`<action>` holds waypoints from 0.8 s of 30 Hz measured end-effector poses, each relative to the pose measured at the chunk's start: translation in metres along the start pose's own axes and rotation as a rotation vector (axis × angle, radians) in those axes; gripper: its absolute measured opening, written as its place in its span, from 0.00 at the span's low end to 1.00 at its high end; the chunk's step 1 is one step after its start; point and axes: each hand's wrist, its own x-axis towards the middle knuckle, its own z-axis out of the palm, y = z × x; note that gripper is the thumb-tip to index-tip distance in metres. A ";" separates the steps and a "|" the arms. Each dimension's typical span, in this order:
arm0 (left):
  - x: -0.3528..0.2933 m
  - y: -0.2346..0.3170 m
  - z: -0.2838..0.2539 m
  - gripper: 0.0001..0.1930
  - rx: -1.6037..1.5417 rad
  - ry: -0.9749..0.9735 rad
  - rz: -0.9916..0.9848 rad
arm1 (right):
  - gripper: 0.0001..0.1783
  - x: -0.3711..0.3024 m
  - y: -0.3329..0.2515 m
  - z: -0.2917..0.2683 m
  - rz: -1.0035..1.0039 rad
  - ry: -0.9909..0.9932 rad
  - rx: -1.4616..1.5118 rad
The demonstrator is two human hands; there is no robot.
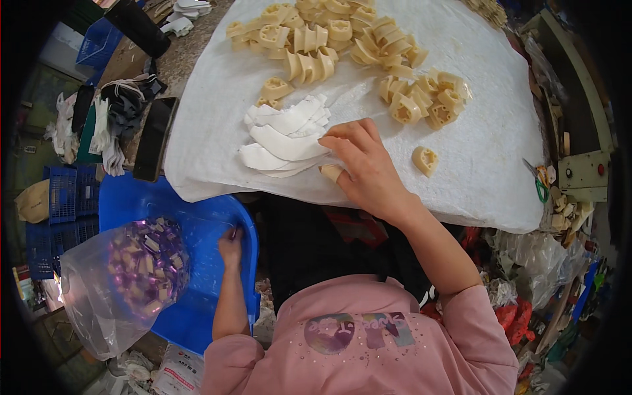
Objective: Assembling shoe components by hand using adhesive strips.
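Observation:
A loose pile of white curved strips [284, 142] lies at the near left of the white-covered table. My right hand [365, 168] reaches its right end; the index fingertip is at the strips' edge, and the thumb, with a tan wrap, is held apart from it. Down at the left, my left hand [230, 249] is inside the blue tub [205, 214] by its right wall. Its fingers are curled, and what they hold, if anything, is too small to make out. Beyond the strips, cream hollow plastic pieces [313, 66] lie in rows and clusters. One single cream piece [425, 160] sits right of my right hand.
A clear bag of purple and cream pieces [150, 266] rests in the tub. A phone [156, 138] lies at the table's left edge. Green-handled scissors [541, 184] are at the right edge. Blue crates [62, 197] stand far left; plastic bags [536, 263] fill the lower right.

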 end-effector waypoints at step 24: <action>-0.114 0.301 0.028 0.16 0.041 -0.013 1.253 | 0.12 -0.034 0.016 -0.038 -0.301 0.443 -0.336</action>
